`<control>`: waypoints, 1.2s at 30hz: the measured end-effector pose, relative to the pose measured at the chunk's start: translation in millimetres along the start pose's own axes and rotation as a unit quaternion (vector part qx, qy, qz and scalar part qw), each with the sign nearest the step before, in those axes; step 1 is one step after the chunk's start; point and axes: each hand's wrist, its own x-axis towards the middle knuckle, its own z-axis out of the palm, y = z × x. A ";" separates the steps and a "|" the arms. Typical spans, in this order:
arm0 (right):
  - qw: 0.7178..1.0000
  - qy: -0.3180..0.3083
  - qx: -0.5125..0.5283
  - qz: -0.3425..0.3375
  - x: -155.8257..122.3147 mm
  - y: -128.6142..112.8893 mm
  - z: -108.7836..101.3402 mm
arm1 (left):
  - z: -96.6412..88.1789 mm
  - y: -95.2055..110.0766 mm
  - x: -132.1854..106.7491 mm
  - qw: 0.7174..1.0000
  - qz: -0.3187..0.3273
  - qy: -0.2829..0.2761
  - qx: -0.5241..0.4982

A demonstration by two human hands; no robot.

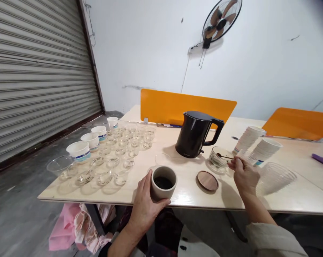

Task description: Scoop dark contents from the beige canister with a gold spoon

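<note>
My left hand is wrapped round the left side of a grey ceramic jar at the table's front edge. Dark stuff fills the jar's lower part; I cannot make out what it is. My right hand pinches the handle of a small dark spoon. Its bowl end hangs over a ribbed glass bowl. Between the jar and my right hand lies a round wooden lid, flat on the table. A faint clear plastic cup stands just behind the jar.
A black electric kettle stands behind the lid. Rows of clear cups and several white paper cups cover the left. Stacks of paper cups and clear plastic cups are on the right. An orange divider stands at the back.
</note>
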 end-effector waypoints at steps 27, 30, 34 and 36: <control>0.900 -0.316 -0.033 -0.299 -123.5 -86.7 26.8 | -0.9 12.5 2.1 0.998 -0.017 -0.057 -0.009; 0.859 -0.360 -0.041 -0.362 -134.0 -132.5 36.5 | -2.0 14.3 2.6 0.997 -0.015 -0.069 -0.010; 0.809 -0.390 -0.116 -0.424 -141.2 -165.6 48.0 | -0.8 14.3 4.3 0.997 -0.014 -0.077 -0.016; 0.793 -0.399 -0.144 -0.438 -144.7 -170.2 50.0 | 1.6 13.3 5.2 0.997 -0.009 -0.076 -0.010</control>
